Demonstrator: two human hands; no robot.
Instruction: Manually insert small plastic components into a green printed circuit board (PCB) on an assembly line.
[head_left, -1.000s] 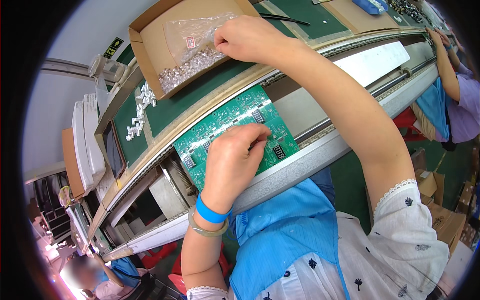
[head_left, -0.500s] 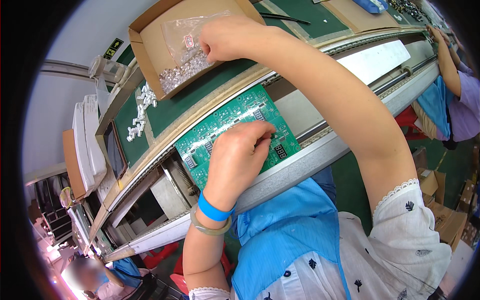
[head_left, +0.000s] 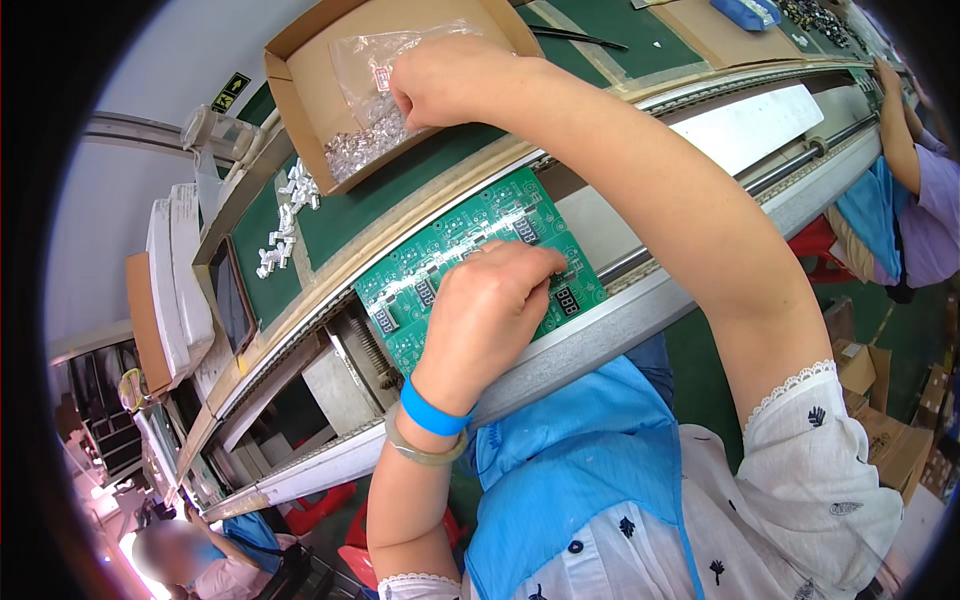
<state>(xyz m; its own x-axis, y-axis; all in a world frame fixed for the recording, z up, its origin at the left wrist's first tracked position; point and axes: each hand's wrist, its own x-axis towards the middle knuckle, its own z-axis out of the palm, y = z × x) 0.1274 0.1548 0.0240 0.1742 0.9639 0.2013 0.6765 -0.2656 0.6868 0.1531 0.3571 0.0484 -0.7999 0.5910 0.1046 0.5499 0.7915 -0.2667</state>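
Observation:
A green circuit board (head_left: 545, 215) with several black digit displays (head_left: 566, 300) lies across the rails of a conveyor. My left hand (head_left: 490, 310), with a blue wristband, rests over the board with thumb and fingers pinched near its right part. Whatever those fingertips hold is hidden. My right hand (head_left: 450, 85) reaches across into a cardboard box (head_left: 305, 95) at the back. Its fingers are curled together at a pile of small clear-and-metal parts (head_left: 360, 150), beside a transparent plastic bag (head_left: 355, 60). What it holds, if anything, cannot be made out.
Small white parts (head_left: 285, 230) lie scattered on the green bench left of the box. Black tweezers (head_left: 580, 38) lie to the box's right. A metal rail (head_left: 640, 300) runs along my side. Another person (head_left: 915, 210) works at the far right.
My left hand has shifted slightly over the board, its fingertips still pinched. My right hand stays at the parts in the box, moved only a little. The view has tilted slightly.

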